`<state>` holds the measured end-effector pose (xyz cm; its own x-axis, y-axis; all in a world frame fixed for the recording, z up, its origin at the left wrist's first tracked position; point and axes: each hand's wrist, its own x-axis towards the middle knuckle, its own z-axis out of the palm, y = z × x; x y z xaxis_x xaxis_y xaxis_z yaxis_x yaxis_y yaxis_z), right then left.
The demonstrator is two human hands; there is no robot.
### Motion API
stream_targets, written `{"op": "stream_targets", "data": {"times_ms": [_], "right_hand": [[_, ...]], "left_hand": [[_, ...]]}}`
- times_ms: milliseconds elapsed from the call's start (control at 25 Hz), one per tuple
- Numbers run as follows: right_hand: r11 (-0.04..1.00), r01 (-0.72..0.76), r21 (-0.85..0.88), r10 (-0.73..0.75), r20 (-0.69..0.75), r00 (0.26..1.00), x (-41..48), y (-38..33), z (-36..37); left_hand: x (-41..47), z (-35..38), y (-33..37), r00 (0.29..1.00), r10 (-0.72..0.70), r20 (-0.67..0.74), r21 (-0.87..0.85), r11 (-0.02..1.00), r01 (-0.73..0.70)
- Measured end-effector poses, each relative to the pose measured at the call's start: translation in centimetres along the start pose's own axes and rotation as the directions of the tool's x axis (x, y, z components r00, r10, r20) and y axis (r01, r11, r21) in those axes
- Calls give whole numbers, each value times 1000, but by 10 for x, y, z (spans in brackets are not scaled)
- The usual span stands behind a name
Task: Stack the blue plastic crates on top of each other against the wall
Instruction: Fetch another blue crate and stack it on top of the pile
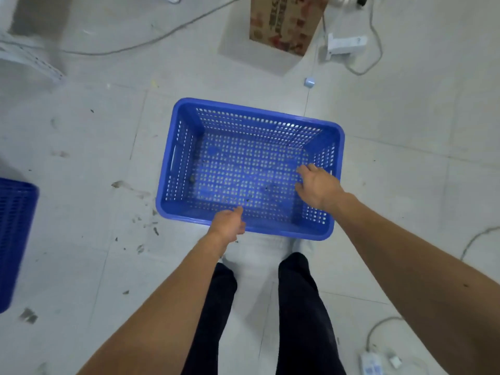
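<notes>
A blue perforated plastic crate [186, 115] stands upright and empty on the pale tiled floor just in front of my feet. My left hand [227, 223] hovers at its near rim, fingers loosely curled, holding nothing. Over the crate's right inside my right hand [316, 185] is spread with fingers apart, close to the right wall but not gripping it. A second blue crate [13, 239] shows partly at the left edge of the view.
A cardboard box [284, 23] stands at the top centre. Cables [373, 50] trail across the floor at top and right, with a power strip [372, 365] at bottom right. A white perforated rack [24, 55] sits top left. Dirt marks the tiles at left.
</notes>
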<state>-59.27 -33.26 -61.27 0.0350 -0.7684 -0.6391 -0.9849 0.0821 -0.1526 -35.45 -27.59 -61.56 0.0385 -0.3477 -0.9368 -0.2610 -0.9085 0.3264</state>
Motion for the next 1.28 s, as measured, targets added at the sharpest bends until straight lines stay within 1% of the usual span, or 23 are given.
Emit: {"op": "stream_targets", "data": {"times_ms": [40,120,200,240,280,320,360,400,480,520,560,640,720,920,1000,1160,1200,1280], "right_hand": [[999,29,-27,-29,-2,1000,24,3,9],[991,79,-111,-83,-28,996,66,11,22],[965,153,-211,-166,-42,985,105,16,31],[945,201,-258,-218,-36,975,119,17,37],[921,244,-304,-269,-41,962,131,18,41],[898,279,-340,-312,-47,949,144,19,46],[885,297,-358,-336,-49,941,157,19,48],[878,303,-371,-347,-58,936,171,21,48],[878,282,-386,-347,-111,931,197,23,46],[891,257,-374,-332,-151,931,210,23,45],[905,243,-350,-316,-170,933,220,20,45],[911,248,-331,-324,-199,925,239,12,51],[908,258,-329,-339,-216,916,250,4,50],[913,216,-345,-305,-229,924,260,10,38],[920,192,-341,-275,-216,937,269,9,32],[942,117,-315,-187,-201,962,287,15,14],[947,100,-307,-167,-203,965,290,15,10],[964,80,-254,-140,-225,964,289,12,6]], "left_hand": [[25,3,-15,998,-45,-48,0,999,45],[66,11,-41,970,-97,-221,60,992,113],[101,23,-58,907,-191,-376,2,978,207],[118,28,-65,877,-238,-417,-21,967,253],[132,32,-72,860,-284,-424,-54,956,289],[145,35,-78,859,-317,-402,-116,948,295],[156,33,-81,868,-331,-370,-226,938,261],[165,32,-84,873,-338,-351,-375,905,199],[183,32,-90,858,-389,-334,-656,750,84],[191,33,-92,853,-411,-322,-738,673,46],[196,35,-98,860,-417,-295,-780,625,35],[209,42,-115,908,-376,-187,-823,565,64],[216,47,-119,932,-333,-139,-833,549,72],[223,46,-120,931,-341,-130,-817,568,94],[224,45,-121,930,-345,-124,-815,570,103],[227,44,-125,943,-306,-129,-802,592,83],[228,43,-129,944,-305,-127,-801,593,84],[226,43,-140,945,-305,-115,-827,556,79]]}}
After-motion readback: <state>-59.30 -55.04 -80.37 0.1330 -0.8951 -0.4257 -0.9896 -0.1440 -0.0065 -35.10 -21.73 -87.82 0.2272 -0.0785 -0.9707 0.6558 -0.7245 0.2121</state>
